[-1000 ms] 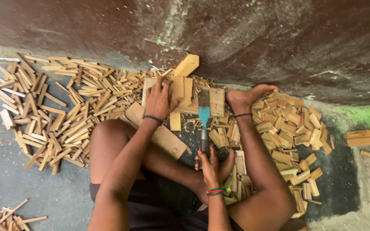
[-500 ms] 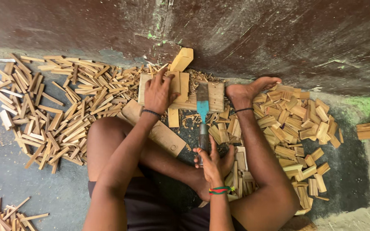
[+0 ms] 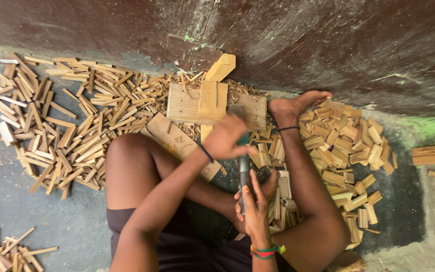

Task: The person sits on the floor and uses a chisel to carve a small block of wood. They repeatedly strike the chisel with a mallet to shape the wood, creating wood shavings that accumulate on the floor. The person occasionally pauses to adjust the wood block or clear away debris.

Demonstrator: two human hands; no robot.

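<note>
Wooden blocks (image 3: pixel 217 103) lie on the floor against the wall. Right hand (image 3: pixel 255 204) grips a chisel (image 3: pixel 243 168) by its handle; left hand (image 3: pixel 226 137) is blurred above the blade, grasp unclear. Chisel looks rigid, sharp-edged, best held by the handle.

Centre: a flat wooden board (image 3: pixel 185 103) lies on the floor against the wall (image 3: pixel 328 45) at 12 o'clock.
On the board: an upright wooden block (image 3: pixel 210 98) – a second block (image 3: pixel 221 67) leans behind it.
At 9 o'clock: a heap of wooden sticks (image 3: pixel 66 121).
At 3 o'clock: a pile of short wooden pieces (image 3: pixel 348 146).
Right foot (image 3: pixel 290 107): between board and pile.
Left hand (image 3: pixel 226 138): before the board.
Right hand (image 3: pixel 254 209): at 6 o'clock, closed around a chisel (image 3: pixel 243 171) – blade end under the left hand.
</note>
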